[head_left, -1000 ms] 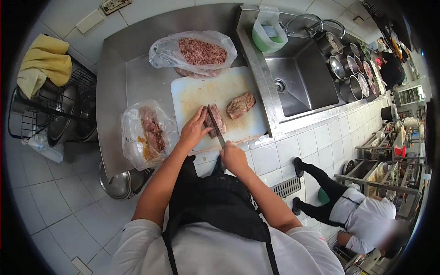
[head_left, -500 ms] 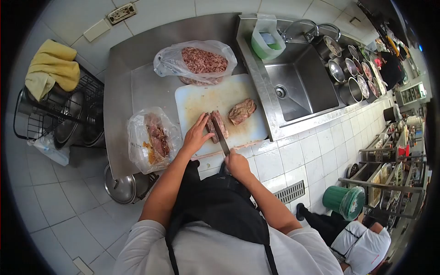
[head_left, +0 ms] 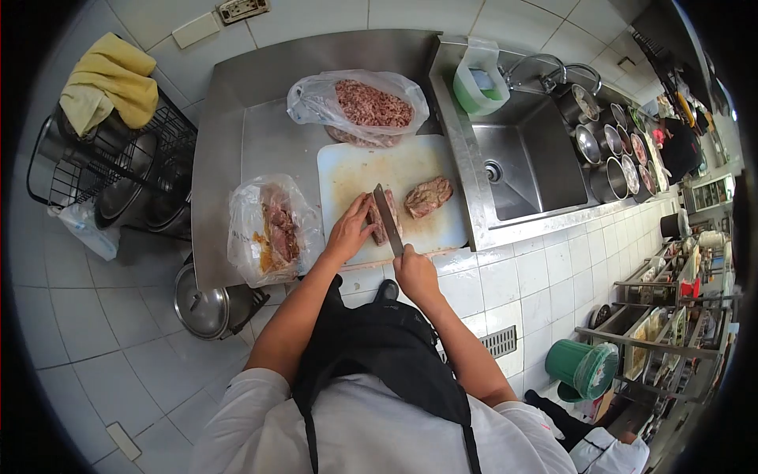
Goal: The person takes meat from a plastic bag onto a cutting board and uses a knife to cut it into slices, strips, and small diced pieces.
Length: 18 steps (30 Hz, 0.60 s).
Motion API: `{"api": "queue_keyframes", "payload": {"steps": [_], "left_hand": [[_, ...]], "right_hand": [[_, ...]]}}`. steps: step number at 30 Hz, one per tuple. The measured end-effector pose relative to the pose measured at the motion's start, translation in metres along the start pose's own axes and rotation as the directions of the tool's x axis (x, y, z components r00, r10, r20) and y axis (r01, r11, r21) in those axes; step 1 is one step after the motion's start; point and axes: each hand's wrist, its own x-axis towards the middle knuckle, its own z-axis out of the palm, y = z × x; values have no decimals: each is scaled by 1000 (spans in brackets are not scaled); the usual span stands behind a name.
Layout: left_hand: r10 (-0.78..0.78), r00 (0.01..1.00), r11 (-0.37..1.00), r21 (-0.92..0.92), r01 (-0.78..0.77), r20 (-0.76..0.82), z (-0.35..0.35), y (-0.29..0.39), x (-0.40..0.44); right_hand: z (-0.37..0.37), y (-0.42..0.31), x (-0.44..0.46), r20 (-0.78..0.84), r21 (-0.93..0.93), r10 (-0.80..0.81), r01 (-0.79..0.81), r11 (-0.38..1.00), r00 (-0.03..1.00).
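On the white cutting board, my left hand holds a strip of meat, its fingertips and thumb against the left side. My right hand is wrapped round the handle of a knife. The long blade lies over the meat, pointing away from me, and hides part of it; whether it touches the meat I cannot tell. A larger browned chunk of meat rests on the board to the right of the blade, apart from both hands.
Chopped meat fills a plastic bag behind the board. Left of it lies another bag with meat pieces. To the right are a sink, a green container and several metal pots. A co-worker is at lower right.
The knife has come up and turned, so more of its flat side shows. My left hand stays at the meat. The whole view has shifted slightly, and the co-worker appears lower.
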Motion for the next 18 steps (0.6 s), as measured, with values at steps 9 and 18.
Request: {"api": "queue_keyframes", "payload": {"steps": [9,18], "left_hand": [[12,1000,1000,20,-12,0,-2,1,2],[-16,999,999,47,15,30,-6,3,4]], "right_hand": [[5,-3,3,31,-11,0,0,1000,1000],[17,-8,34,34,-11,-4,5,1000,999]]}}
